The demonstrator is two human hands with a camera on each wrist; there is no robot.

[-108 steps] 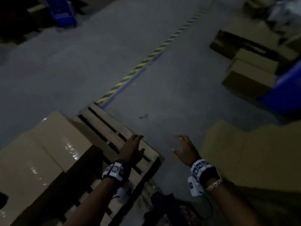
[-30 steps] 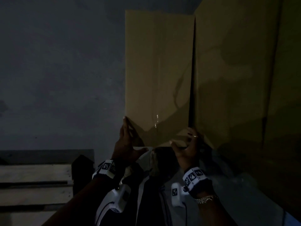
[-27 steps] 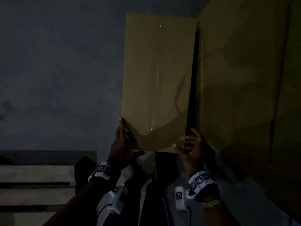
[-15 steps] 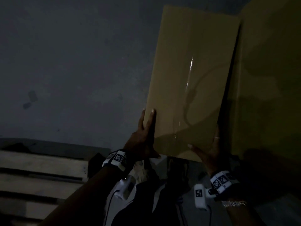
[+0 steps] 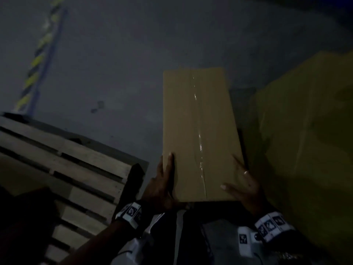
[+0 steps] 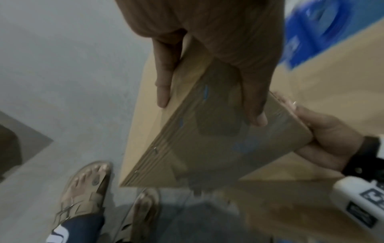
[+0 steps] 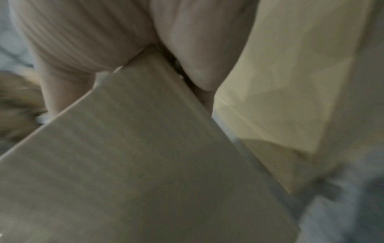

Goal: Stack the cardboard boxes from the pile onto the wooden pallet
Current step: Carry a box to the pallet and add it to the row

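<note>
Left hand (image 5: 162, 185): fingers (image 5: 169, 165) extended along the left edge of the box top, thumb tucked under the near end; clamped on the near left corner. In the left wrist view, one finger (image 6: 164, 78) laid down the side and another across the end face.

Right hand (image 5: 246, 185): fingers (image 5: 238, 163) spread over the near right corner, ring on one, palm wrapped about the edge; gripping, not merely resting.

Cardboard box (image 5: 200, 134): long, narrow, sealed with clear tape down the middle of the top. Held at its near end between both hands, off the floor, far end pointing away from the body.

Pile (image 5: 305, 131): larger cartons just beside the held box, on the right.

Wooden pallet (image 5: 76, 169): slatted, low on the left, near the left forearm; apart from the box.

Step in hand, by judgement: carry from pile to pallet, box lifted, not yet set down. Next move likely to call for a swing leftward, a level lowering onto the slats, and a square seating.

Hidden or unclear: underside of the box; far end grip, none visible. Dark mass at the pallet's lower left not identifiable. Right wrist view blurred, only skin and cardboard legible. Weight not readable.
</note>
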